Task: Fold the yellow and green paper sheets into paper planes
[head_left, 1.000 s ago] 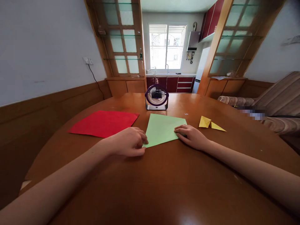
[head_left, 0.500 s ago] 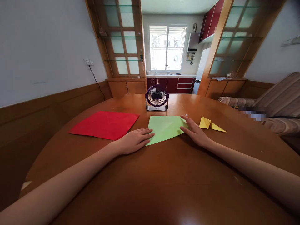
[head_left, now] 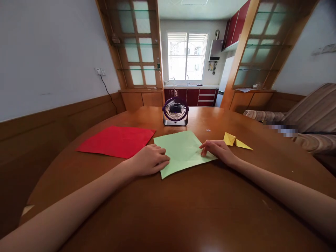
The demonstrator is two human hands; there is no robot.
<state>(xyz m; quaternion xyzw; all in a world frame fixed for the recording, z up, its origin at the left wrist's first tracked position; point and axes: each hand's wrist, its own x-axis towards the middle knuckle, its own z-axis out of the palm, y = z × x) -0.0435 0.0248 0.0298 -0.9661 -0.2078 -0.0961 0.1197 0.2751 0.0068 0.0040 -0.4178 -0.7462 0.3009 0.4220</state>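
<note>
A light green paper sheet (head_left: 182, 151) lies flat on the round wooden table (head_left: 183, 206) in front of me. My left hand (head_left: 148, 161) rests with curled fingers on the sheet's left edge. My right hand (head_left: 217, 151) touches the sheet's right corner with its fingertips. Neither hand lifts the paper.
A red paper sheet (head_left: 115, 140) lies to the left of the green one. A folded yellow paper piece (head_left: 236, 140) sits to the right. A small purple desk fan (head_left: 175, 111) stands behind the green sheet. A striped sofa (head_left: 309, 119) is at the right.
The green sheet has turned and now lies as an opened, wider sheet. Both hands shifted with it, the left curling onto its left edge, the right drawing back to its right corner.
</note>
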